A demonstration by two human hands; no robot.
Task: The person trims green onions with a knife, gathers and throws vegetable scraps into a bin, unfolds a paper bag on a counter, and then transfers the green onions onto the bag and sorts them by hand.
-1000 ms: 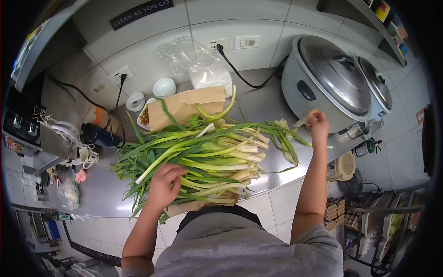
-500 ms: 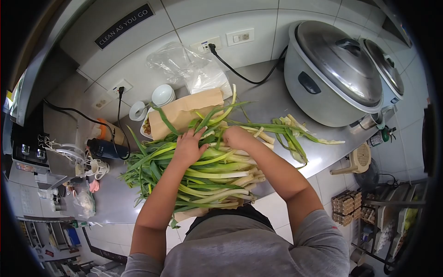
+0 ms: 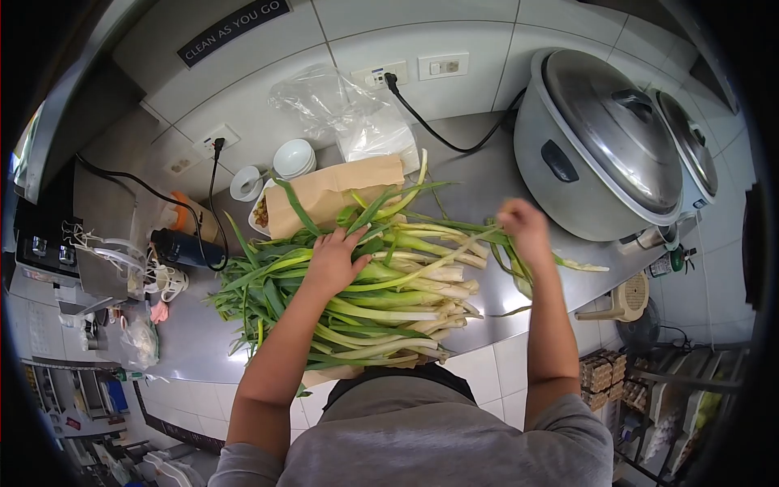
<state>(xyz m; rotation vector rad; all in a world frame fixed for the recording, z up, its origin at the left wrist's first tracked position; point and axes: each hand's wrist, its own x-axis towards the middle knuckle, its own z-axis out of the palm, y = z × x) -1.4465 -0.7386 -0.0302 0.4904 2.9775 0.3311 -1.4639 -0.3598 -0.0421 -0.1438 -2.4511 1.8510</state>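
Note:
A big heap of leeks [image 3: 381, 300] lies across the steel counter, green leaves to the left and pale root ends to the right. My left hand [image 3: 333, 264] rests on the leaves with its fingers spread. To the right, my right hand [image 3: 526, 231] is closed in a fist over a small pile of loose leek strips [image 3: 580, 265]. A long pale leek leaf [image 3: 454, 258] runs from the heap up to that fist. The fingertips are partly blurred. Brown paper [image 3: 333, 195] lies behind the heap.
A large rice cooker [image 3: 560, 178] stands at the back right, with a second cooker [image 3: 690, 154] beyond it. White bowls [image 3: 294, 157], a plastic bag [image 3: 357, 114] and a dark bottle [image 3: 182, 247] stand behind and to the left. A beige stool [image 3: 621, 300] is past the counter's edge.
My right hand has moved from the heap out to the right, drawing a leek leaf along. My left hand stays on the leeks. The view has shifted slightly.

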